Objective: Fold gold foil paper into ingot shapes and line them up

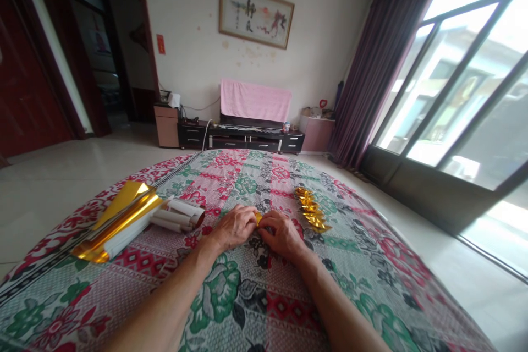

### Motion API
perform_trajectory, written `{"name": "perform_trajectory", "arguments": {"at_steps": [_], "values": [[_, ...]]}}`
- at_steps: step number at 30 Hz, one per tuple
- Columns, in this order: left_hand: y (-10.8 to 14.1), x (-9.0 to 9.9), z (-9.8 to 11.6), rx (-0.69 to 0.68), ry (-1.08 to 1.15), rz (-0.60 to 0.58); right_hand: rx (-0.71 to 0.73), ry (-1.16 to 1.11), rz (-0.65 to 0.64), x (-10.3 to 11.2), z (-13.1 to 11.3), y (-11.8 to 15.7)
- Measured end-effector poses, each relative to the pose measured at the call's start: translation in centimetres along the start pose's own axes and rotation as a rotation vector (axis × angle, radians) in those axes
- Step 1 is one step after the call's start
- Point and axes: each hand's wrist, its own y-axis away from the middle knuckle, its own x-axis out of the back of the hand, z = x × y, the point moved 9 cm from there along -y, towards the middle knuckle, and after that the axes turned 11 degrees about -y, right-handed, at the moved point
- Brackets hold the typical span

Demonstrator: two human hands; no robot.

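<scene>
A small piece of gold foil paper (258, 217) shows between my two hands, over the middle of the patterned cloth. My left hand (237, 225) pinches it from the left, fingers curled. From the right, my right hand (280, 232) holds its other side with thumb and fingers closed. Most of the piece is hidden by my fingers. Right of my hands lies a row of folded gold foil pieces (311, 210). To the left are larger gold foil sheets (136, 212), partly rolled, beside several white-backed rolls (178, 214).
The round table wears a floral cloth (218, 291) in red, green and grey. Beyond it stand a low black cabinet (245, 140) and a screen under a pink cloth (256, 100). Purple curtains (371, 66) and a large window are at the right.
</scene>
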Motion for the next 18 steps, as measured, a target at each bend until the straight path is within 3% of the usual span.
{"name": "perform_trajectory", "arguments": {"at_steps": [18], "values": [[-0.4, -0.5, -0.6, 0.062, -0.015, -0.004, -0.067, -0.03, 0.066, 0.3, 1.9, -0.2]]}}
